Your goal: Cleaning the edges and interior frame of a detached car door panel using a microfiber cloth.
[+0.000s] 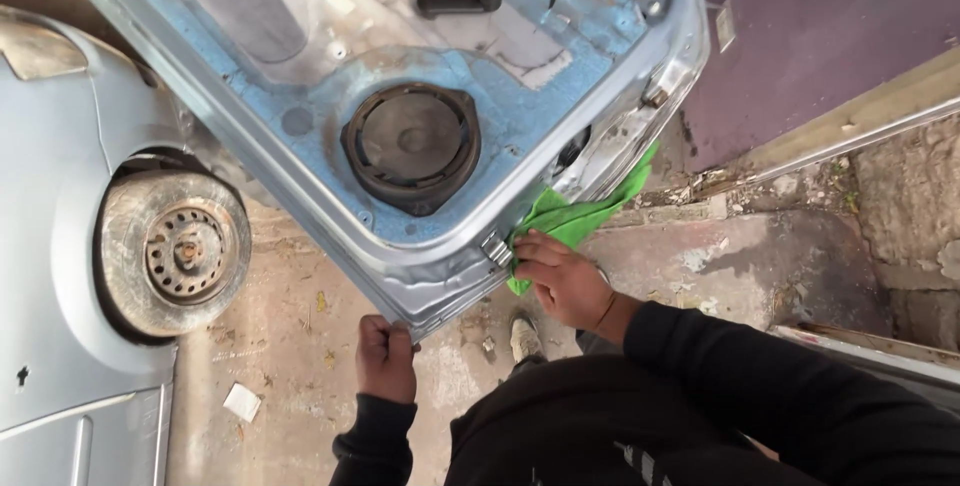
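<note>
While I am steadying the car door (420,116):
Left hand (387,356): I am gripping its bottom edge, fingers curled shut.
Right hand (560,281): I am pressing a green cloth (575,216) against the door's corner.

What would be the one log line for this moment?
left hand: grips door bottom edge | right hand: presses green cloth on door corner | car wheel at left

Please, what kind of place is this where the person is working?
Probably an outdoor yard or driveway used for car repair. A stripped light-blue car door with a round black speaker stands open, a silver car's dusty steel wheel is beside it, and the ground is bare dirty concrete.
</note>
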